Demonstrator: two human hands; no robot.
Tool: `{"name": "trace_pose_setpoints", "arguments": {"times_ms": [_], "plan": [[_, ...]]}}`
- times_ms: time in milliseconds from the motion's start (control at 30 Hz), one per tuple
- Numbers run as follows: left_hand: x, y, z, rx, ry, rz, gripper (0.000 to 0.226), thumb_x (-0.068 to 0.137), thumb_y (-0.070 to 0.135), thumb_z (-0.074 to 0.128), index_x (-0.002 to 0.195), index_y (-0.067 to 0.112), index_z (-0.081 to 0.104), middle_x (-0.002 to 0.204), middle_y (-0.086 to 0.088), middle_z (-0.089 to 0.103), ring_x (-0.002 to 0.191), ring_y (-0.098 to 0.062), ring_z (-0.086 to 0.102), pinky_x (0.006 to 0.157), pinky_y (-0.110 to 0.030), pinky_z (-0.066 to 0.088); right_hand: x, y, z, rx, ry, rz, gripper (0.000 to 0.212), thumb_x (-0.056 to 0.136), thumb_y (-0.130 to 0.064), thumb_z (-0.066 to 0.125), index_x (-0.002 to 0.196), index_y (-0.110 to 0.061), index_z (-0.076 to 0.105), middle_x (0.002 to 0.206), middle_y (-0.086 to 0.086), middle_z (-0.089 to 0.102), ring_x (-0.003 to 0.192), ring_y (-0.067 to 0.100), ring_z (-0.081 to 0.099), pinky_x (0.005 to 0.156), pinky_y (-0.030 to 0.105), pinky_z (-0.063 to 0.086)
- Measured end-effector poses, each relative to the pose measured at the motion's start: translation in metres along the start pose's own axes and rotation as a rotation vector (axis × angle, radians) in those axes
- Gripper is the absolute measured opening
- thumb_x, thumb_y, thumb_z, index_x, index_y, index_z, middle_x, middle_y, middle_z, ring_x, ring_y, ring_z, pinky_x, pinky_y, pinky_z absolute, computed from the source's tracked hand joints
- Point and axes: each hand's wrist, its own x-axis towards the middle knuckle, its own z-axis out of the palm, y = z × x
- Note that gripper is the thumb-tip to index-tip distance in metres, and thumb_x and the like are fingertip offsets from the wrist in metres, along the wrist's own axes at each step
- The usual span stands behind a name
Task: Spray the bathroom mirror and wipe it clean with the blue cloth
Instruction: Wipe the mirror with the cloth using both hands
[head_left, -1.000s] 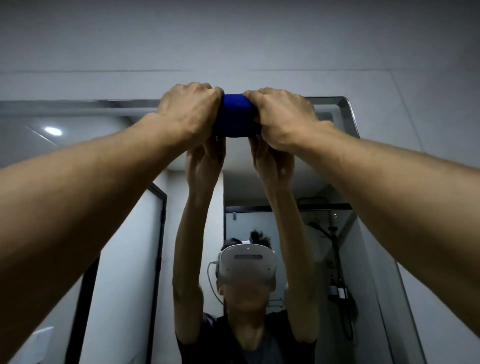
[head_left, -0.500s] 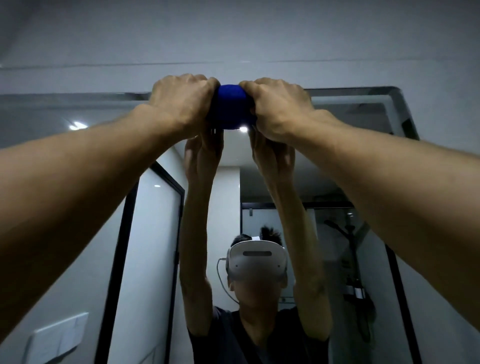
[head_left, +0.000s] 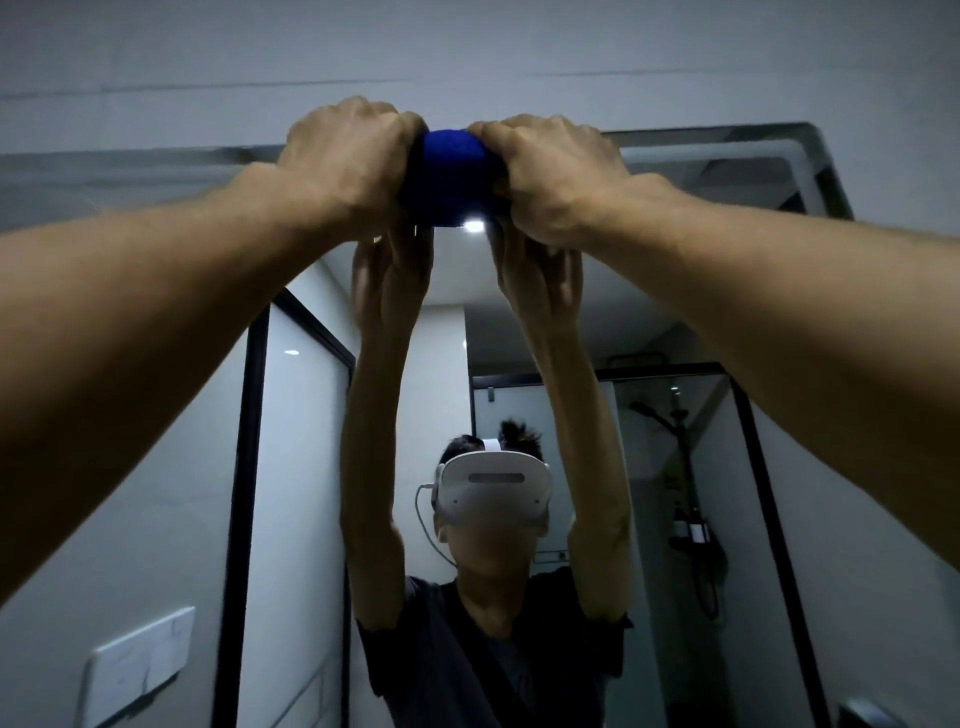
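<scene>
The blue cloth is bunched between my two hands, high against the bathroom mirror near its top edge. My left hand grips the cloth's left side with curled fingers. My right hand grips its right side the same way. Both arms are stretched up and forward. The mirror reflects my raised arms, a person wearing a white headset, and a ceiling light just under the cloth. No spray bottle is in view.
The mirror's dark frame corner curves at the upper right, with grey wall above it. Reflected in the glass are a black-framed door, a shower enclosure and a white wall switch plate.
Both hands stay clamped on the cloth at the mirror's top edge; the pair has shifted left along the mirror, away from its right corner, and the view has followed them.
</scene>
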Motion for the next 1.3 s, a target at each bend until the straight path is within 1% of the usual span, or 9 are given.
{"name": "trace_pose_setpoints", "arguments": {"times_ms": [167,267,433,633,767,867,1033,1100,1300], "plan": [[-0.019,0.001,0.000,-0.064,-0.014,0.041,0.052,0.086,0.014,0.067,0.134,0.010,0.047,0.116,-0.021,0.057,0.105,-0.040,0.053,0.079,-0.047,0.042,-0.019,-0.006,0.000,-0.008,-0.012,-0.024,0.043,0.098,-0.021,0.051,0.140,-0.025,0.044,0.122,0.007,0.060,0.109,0.029,0.058,0.095,0.050,0.047],[-0.033,0.003,-0.001,-0.104,-0.015,0.077,0.052,0.085,0.013,0.067,0.133,0.009,0.049,0.117,-0.023,0.057,0.105,-0.042,0.053,0.084,-0.053,0.044,-0.034,-0.007,-0.001,-0.013,-0.025,-0.041,0.045,0.099,-0.020,0.050,0.143,-0.024,0.042,0.127,0.008,0.058,0.114,0.030,0.056,0.099,0.051,0.045],[-0.069,0.012,-0.003,-0.166,-0.065,0.084,0.050,0.088,0.014,0.065,0.134,0.009,0.047,0.119,-0.023,0.055,0.111,-0.041,0.051,0.089,-0.052,0.042,-0.066,-0.014,0.004,-0.054,-0.051,-0.058,0.051,0.099,-0.022,0.051,0.148,-0.023,0.037,0.135,0.009,0.055,0.124,0.031,0.050,0.107,0.050,0.037],[-0.124,0.031,-0.010,-0.158,-0.102,0.130,0.044,0.088,0.019,0.063,0.129,0.010,0.051,0.116,-0.018,0.056,0.107,-0.037,0.050,0.080,-0.047,0.041,-0.123,-0.026,0.016,-0.127,-0.069,-0.074,0.054,0.098,-0.029,0.052,0.149,-0.024,0.035,0.147,0.007,0.047,0.127,0.034,0.045,0.104,0.048,0.034],[-0.164,0.042,-0.015,-0.192,-0.132,0.177,0.043,0.083,0.020,0.064,0.123,0.008,0.053,0.112,-0.019,0.056,0.103,-0.038,0.049,0.079,-0.046,0.040,-0.170,-0.036,0.022,-0.164,-0.100,-0.079,0.057,0.095,-0.030,0.057,0.148,-0.021,0.038,0.142,0.013,0.050,0.123,0.037,0.048,0.099,0.050,0.037],[-0.196,0.051,-0.015,-0.224,-0.174,0.214,0.045,0.082,0.019,0.065,0.123,0.006,0.053,0.109,-0.019,0.056,0.099,-0.037,0.049,0.080,-0.045,0.039,-0.204,-0.044,0.022,-0.168,-0.138,-0.084,0.055,0.093,-0.032,0.051,0.145,-0.017,0.043,0.138,0.015,0.053,0.118,0.039,0.050,0.094,0.050,0.039],[-0.248,0.067,-0.011,-0.275,-0.220,0.239,0.047,0.076,0.020,0.067,0.121,0.008,0.056,0.105,-0.016,0.058,0.095,-0.035,0.050,0.077,-0.045,0.041,-0.259,-0.058,0.027,-0.201,-0.211,-0.099,0.067,0.075,-0.028,0.076,0.136,-0.014,0.051,0.129,0.014,0.059,0.109,0.036,0.055,0.089,0.045,0.043],[-0.271,0.074,-0.010,-0.297,-0.243,0.256,0.048,0.074,0.026,0.062,0.118,0.008,0.058,0.104,-0.015,0.059,0.094,-0.035,0.051,0.074,-0.044,0.040,-0.283,-0.064,0.032,-0.178,-0.221,-0.106,0.069,0.071,-0.027,0.079,0.133,-0.014,0.054,0.127,0.013,0.061,0.107,0.034,0.057,0.088,0.044,0.045],[-0.349,0.101,-0.013,-0.291,-0.347,0.297,0.054,0.060,0.022,0.072,0.111,0.004,0.063,0.105,-0.022,0.060,0.097,-0.040,0.054,0.080,-0.043,0.038,-0.362,-0.085,0.040,-0.086,-0.171,-0.212,0.048,0.083,-0.015,0.062,0.131,-0.012,0.060,0.130,0.012,0.062,0.110,0.035,0.060,0.088,0.043,0.048]]}}
